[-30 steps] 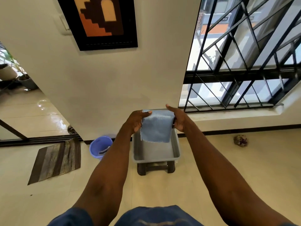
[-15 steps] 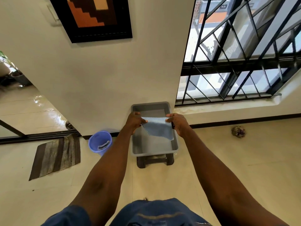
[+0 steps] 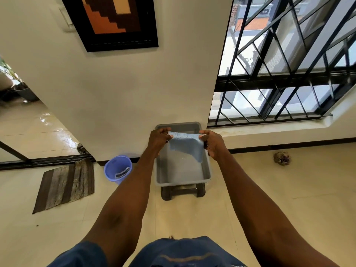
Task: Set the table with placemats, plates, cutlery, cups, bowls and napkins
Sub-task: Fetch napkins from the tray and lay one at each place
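Observation:
A light blue cloth napkin [image 3: 185,145] hangs stretched between both my hands above a grey plastic tub [image 3: 207,170]. My left hand [image 3: 159,138] pinches its left top corner. My right hand [image 3: 212,141] pinches the right top corner. The cloth's lower right corner droops into the tub. The tub sits on a low dark stool [image 3: 183,191] against the wall and shows nothing else inside.
A purple bucket [image 3: 117,169] stands on the floor left of the tub. A striped brown doormat [image 3: 65,184] lies by the sliding door track at the left. A crumpled ball [image 3: 281,158] sits on the floor at the right, under the barred window [image 3: 279,74].
Both hands lowered the napkin from a flat, hanging spread to a shorter, slanted hold closer over the tub. The camera view tilted down slightly.

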### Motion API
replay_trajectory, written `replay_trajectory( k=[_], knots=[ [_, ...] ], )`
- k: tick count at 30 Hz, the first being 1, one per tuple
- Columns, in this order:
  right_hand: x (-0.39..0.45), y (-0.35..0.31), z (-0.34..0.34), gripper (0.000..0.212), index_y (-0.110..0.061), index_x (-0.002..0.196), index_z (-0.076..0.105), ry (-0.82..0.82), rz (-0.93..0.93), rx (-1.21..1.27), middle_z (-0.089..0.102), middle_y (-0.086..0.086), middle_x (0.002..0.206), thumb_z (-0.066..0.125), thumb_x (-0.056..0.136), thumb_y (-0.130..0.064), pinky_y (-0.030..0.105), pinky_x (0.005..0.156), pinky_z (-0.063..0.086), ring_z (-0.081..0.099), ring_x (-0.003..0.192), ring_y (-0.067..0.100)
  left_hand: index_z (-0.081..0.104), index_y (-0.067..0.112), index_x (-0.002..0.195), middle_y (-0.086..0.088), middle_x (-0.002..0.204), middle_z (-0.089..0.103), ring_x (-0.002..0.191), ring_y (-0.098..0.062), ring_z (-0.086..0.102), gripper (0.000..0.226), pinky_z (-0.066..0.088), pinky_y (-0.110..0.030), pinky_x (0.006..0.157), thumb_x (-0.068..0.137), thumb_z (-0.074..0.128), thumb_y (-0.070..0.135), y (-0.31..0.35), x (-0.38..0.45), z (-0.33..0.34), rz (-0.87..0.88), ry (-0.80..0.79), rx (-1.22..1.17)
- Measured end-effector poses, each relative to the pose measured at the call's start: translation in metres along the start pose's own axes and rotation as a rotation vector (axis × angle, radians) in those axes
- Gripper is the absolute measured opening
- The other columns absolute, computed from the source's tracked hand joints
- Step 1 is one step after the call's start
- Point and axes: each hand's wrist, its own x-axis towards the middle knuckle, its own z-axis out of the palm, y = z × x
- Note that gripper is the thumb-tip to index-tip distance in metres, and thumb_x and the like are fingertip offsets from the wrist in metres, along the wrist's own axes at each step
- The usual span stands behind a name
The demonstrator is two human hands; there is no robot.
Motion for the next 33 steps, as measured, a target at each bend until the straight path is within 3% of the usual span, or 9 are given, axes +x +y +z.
replay_trajectory(
  k=[6,12,17,21,28,33],
  knots=[
    [0.005,-0.004,-0.001,0.025,-0.013,0.098,0.069,0.007,-0.072,-0.08,0.067,0.014,0.111,0.065,0.082,0.006,0.04,0.098,0.052,0.062,0.107,0.031,0.073,0.011,0.098,-0.002,0.087,0.068,0.08,-0.012,0.062,0.025,0.051,-0.025,0.085,0.077,0.075,-0.002,0.006,0.0,0.0,0.079,0.037,0.057],
    [0.006,-0.012,0.003,0.01,-0.012,0.083,0.07,0.052,-0.098,-0.007,0.069,0.01,0.091,0.069,0.084,-0.002,0.034,0.087,0.055,0.063,0.093,0.024,0.074,0.007,0.098,-0.004,0.093,0.069,0.084,-0.013,0.062,0.02,0.049,-0.015,0.076,0.08,0.073,-0.002,0.012,0.003,0.0,0.157,0.05,0.078],
    [0.009,-0.019,0.003,0.017,-0.008,0.098,0.069,0.062,-0.138,-0.045,0.068,0.011,0.099,0.067,0.084,0.002,0.032,0.086,0.055,0.063,0.092,0.021,0.073,0.009,0.097,-0.005,0.092,0.07,0.085,-0.015,0.063,0.02,0.051,-0.027,0.085,0.08,0.073,-0.001,0.017,0.005,-0.002,0.215,0.075,0.149],
    [0.012,-0.024,0.004,0.019,-0.014,0.09,0.07,0.088,-0.205,-0.194,0.07,0.011,0.101,0.07,0.08,0.003,0.039,0.094,0.054,0.065,0.099,0.025,0.076,0.004,0.098,-0.01,0.095,0.073,0.087,-0.017,0.064,0.018,0.052,-0.032,0.087,0.08,0.073,0.002,0.023,0.006,-0.004,0.295,0.11,0.232],
    [0.005,-0.038,0.007,0.005,-0.006,0.089,0.071,0.136,-0.345,-0.306,0.068,0.004,0.087,0.067,0.086,-0.007,0.03,0.078,0.049,0.06,0.083,0.016,0.075,0.006,0.091,-0.009,0.093,0.074,0.085,-0.015,0.065,0.009,0.05,-0.028,0.08,0.083,0.074,0.009,0.033,0.007,-0.01,0.312,0.071,0.204],
    [0.005,-0.046,0.011,0.023,0.002,0.093,0.063,0.109,-0.348,-0.364,0.062,0.012,0.088,0.056,0.093,-0.02,0.037,0.074,0.045,0.054,0.081,0.02,0.064,0.012,0.093,0.003,0.089,0.066,0.081,-0.012,0.059,0.008,0.049,-0.028,0.076,0.092,0.065,0.021,0.04,0.008,-0.016,0.31,-0.034,0.161]
  ],
)
